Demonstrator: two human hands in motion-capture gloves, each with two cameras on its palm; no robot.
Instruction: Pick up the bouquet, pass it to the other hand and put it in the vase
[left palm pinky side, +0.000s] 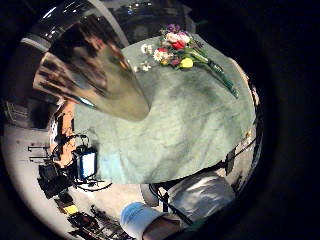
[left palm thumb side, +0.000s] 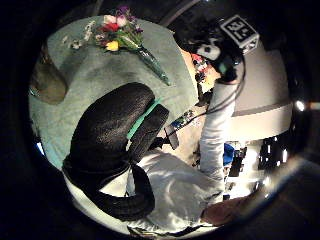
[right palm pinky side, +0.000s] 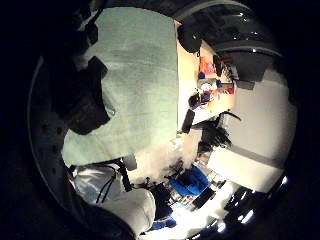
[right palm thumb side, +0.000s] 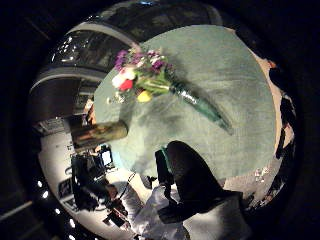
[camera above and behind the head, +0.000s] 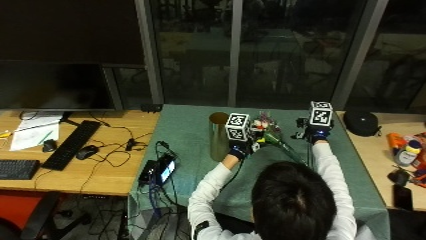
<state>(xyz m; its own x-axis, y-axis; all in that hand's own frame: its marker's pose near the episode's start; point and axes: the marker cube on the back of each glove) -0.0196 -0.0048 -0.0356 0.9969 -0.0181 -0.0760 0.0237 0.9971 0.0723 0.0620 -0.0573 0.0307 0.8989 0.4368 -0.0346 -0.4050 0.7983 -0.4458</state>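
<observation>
Lying flat on the green cloth (camera above and behind the head: 200, 130) of the table (camera above and behind the head: 80, 170), the bouquet (camera above and behind the head: 273, 134) rests near the far edge, its blooms toward the vase (camera above and behind the head: 218, 136) and its wrapped stems slanting toward the person's right. Red, pink, yellow, purple and white flowers show in the left little-finger view (left palm pinky side: 175, 47), in the left thumb view (left palm thumb side: 117, 31) and in the right thumb view (right palm thumb side: 150, 80), where the green-wrapped stems trail across the cloth (right palm thumb side: 225, 65) away from the heads. No hand touches it.

A tall, metallic vase stands upright on the cloth toward the far left part, just beside the left hand (camera above and behind the head: 237, 147). It fills much of the left little-finger view (left palm pinky side: 95, 65), so it is close to that palm, and appears at the cloth's edge in the left thumb view (left palm thumb side: 49, 80) and in the right thumb view (right palm thumb side: 97, 134).

That left hand hovers between vase and bouquet, near the flower heads. Its gloved fingers (left palm thumb side: 115, 135) show loosely curled with nothing between them, so it is released.

Over the far right part of the cloth, beyond the stem ends, the right hand (camera above and behind the head: 317, 134) is raised. It also shows in the left thumb view (left palm thumb side: 225, 55). Whether its fingers are spread or clenched cannot be told from these views.

A keyboard (camera above and behind the head: 72, 145) and a mouse (camera above and behind the head: 86, 152) sit on the bare wood to the left of the cloth.
</observation>
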